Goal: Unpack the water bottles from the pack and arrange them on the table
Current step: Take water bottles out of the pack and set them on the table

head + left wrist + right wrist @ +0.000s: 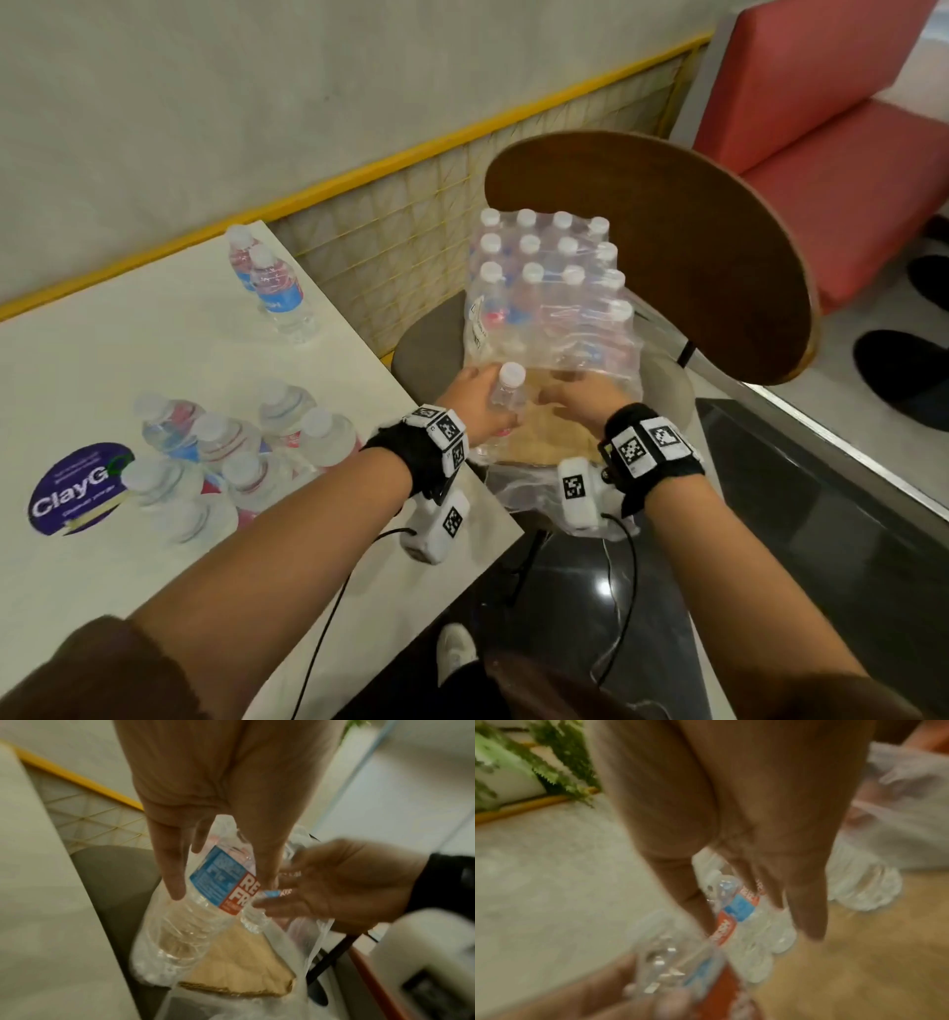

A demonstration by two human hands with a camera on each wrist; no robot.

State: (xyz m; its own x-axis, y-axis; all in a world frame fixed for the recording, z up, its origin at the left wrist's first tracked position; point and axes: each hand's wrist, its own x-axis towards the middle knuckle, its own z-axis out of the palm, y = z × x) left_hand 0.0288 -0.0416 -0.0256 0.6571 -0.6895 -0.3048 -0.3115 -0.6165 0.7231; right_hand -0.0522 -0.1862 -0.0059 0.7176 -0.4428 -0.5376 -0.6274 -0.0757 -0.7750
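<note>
Water bottle (506, 398) is nearly upright, cap up, long axis vertical, at the torn pack (554, 288) on the chair (667, 231); left hand (477, 398) fingers clamp it, right hand (580, 398) fingers flank a second bottle (744, 912), grip unclear

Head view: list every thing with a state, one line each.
left hand, grips held bottle.
held bottle, capped, at the near end of the pack.
right hand, reaching into the pack; grip unclear.
pack, torn open, mostly full, on chair.
near bottles, upright, clustered on table.
far bottles, two, upright.
</note>
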